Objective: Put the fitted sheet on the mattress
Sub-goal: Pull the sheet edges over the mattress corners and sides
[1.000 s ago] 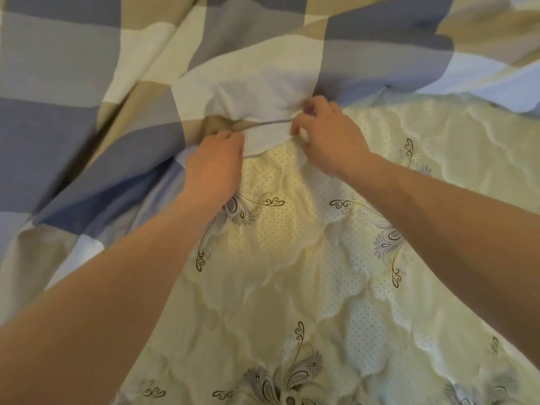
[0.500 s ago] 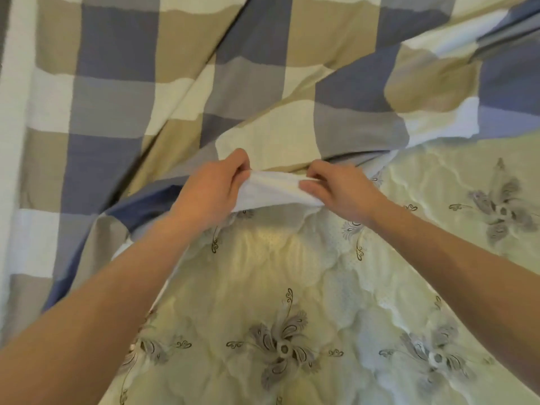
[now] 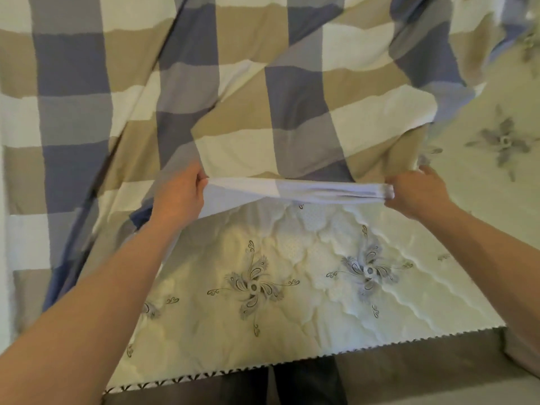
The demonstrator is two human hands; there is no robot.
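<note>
Checked cotton in blue, tan and cream fills the head view. The sheet (image 3: 263, 97) is heaped across the far and left stretches of the mattress (image 3: 263, 302). The near part of the mattress lies bare, quilted cream with grey flower prints.

Both arms reach out over that bare part. The left hand (image 3: 178, 197) has its fingers curled tight round the sheet's pale edge (image 3: 292, 188), pinching the cloth. The right hand (image 3: 415, 191) grips the other end of that edge, fingers folded over a bunched wad. Between the two hands the edge is pulled into a taut band across the mattress top.

Along the mattress's near rim runs a zigzag trim (image 3: 380, 347) over a brown side panel (image 3: 409, 372). Dark trouser legs (image 3: 306, 387) show just below that rim.
</note>
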